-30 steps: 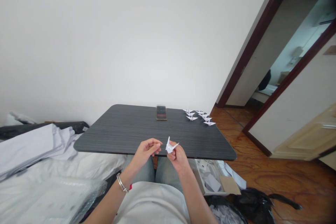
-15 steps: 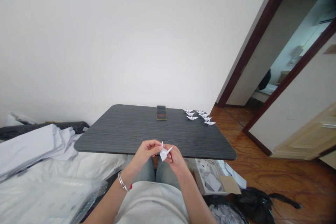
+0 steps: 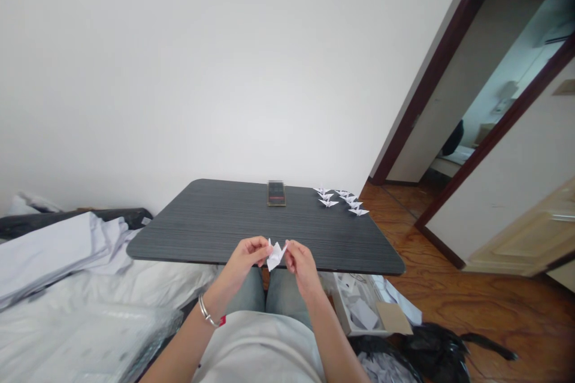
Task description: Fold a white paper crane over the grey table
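We note the paper crane (image 3: pixel 276 255) has dropped lower and moved inward since the last look, now pinched narrowly between the fingers of the left hand (image 3: pixel 245 257) and right hand (image 3: pixel 302 266), above the worktop (image 3: pixel 179 233) near its front edge.

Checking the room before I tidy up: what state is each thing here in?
Left hand: pinching the crane's left side
Right hand: pinching the crane's right side
White paper crane: held above the table's near edge
Other paper cranes: grouped near the far right corner, on the table
Dark tabletop: level
Cream door: open
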Motion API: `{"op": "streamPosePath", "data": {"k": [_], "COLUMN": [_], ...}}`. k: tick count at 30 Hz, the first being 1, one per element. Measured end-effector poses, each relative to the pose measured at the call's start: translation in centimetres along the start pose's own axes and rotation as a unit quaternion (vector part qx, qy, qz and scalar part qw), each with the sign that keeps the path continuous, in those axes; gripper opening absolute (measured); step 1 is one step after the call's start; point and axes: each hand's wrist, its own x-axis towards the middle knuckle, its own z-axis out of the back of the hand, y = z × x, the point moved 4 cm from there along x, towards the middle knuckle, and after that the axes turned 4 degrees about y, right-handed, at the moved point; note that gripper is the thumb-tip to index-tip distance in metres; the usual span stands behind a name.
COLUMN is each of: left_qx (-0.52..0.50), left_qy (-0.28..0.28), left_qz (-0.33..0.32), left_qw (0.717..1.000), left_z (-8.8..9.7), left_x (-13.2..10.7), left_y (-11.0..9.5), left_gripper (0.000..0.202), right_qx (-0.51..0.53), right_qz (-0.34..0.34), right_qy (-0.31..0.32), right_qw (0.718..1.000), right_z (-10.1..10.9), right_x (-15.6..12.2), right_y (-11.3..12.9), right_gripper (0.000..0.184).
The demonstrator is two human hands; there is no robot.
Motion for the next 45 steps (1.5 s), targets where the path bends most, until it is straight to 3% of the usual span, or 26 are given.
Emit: {"op": "streamPosePath", "data": {"k": [3,9,19,22,25,28,32,35,39,45], "left_qx": [-0.041,-0.065,-0.063,-0.052,0.027,0.16,0.348,0.455,0.515,0.535], "left_qy": [0.002,0.026,0.04,0.003,-0.092,-0.144,-0.092,-0.094,-0.123,-0.127], "left_qz": [0.024,0.035,0.053,0.041,-0.021,-0.124,-0.191,-0.206,-0.202,-0.213], "left_qw": [0.999,0.997,0.996,0.998,0.995,0.969,0.913,0.861,0.824,0.808], "left_z": [0.2,0.0,-0.2,-0.2,0.4,0.5,-1.3,-2.4,-2.9,-2.9], "left_x": [-0.1,-0.1,-0.1,0.0,-0.3,-1.1,-2.0,-2.4,-2.4,-2.4], "left_y": [0.1,0.2,0.5,0.3,-0.9,-2.8,-4.2,-4.3,-4.1,-4.0], "left_gripper": [0.025,0.027,0.026,0.024,0.023,0.015,0.011,0.008,0.008,0.011], "right_qx": [-0.04,-0.13,-0.166,-0.177,-0.191,-0.194,-0.185,-0.187,-0.198,-0.226], "right_qz": [0.052,0.114,0.124,0.115,0.119,0.125,0.122,0.13,0.146,0.176], "right_qy": [-0.021,0.024,0.065,0.05,0.009,-0.022,-0.033,-0.03,-0.023,-0.028], "right_qw": [0.998,0.985,0.976,0.976,0.974,0.973,0.975,0.973,0.969,0.958], "right_z": [0.2,-1.0,-1.5,-1.3,-1.0,-0.8,-1.0,-1.2,-1.4,-1.7], "right_x": [-0.5,-1.6,-1.8,-1.8,-1.8,-1.8,-1.8,-1.9,-2.0,-2.1], "right_y": [1.6,4.0,3.8,3.7,3.8,3.9,4.0,4.1,4.2,4.4], "right_gripper": [0.025,0.017,0.01,0.011,0.011,0.008,0.007,0.008,0.008,0.009]}}
